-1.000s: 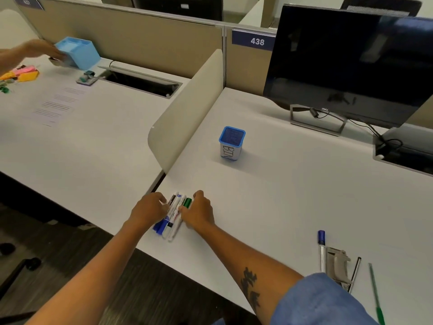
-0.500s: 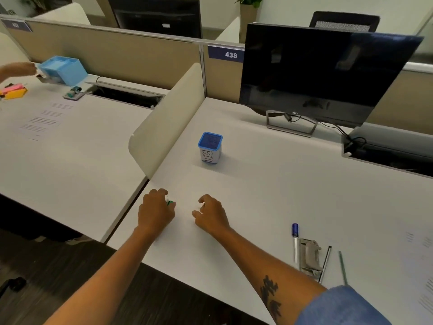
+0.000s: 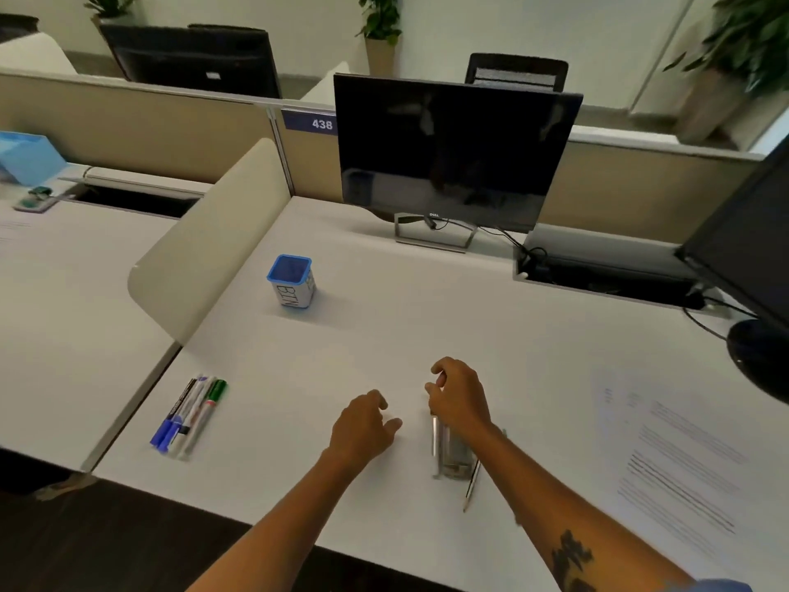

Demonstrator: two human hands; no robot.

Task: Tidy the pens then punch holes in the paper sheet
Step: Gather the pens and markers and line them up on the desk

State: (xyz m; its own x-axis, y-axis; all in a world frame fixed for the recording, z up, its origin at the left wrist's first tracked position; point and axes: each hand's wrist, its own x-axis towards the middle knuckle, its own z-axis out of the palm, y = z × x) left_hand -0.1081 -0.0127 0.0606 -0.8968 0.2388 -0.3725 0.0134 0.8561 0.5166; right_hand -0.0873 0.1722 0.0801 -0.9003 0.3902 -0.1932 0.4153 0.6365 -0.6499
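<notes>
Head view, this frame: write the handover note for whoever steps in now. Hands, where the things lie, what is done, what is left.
Left hand: loosely curled over the desk, holding nothing.
Right hand: fingers curled above the hole punch; a grip cannot be confirmed.
Pens: one neat bundle near the desk's front left edge. More pens lie beside the hole punch, one a thin pen.
Pen cup: upright, further back; nothing visible inside.
Paper sheet: flat on the right.
Done: first bundle lined up.
Left: gather the pens by the punch, then punch the sheet.
</notes>
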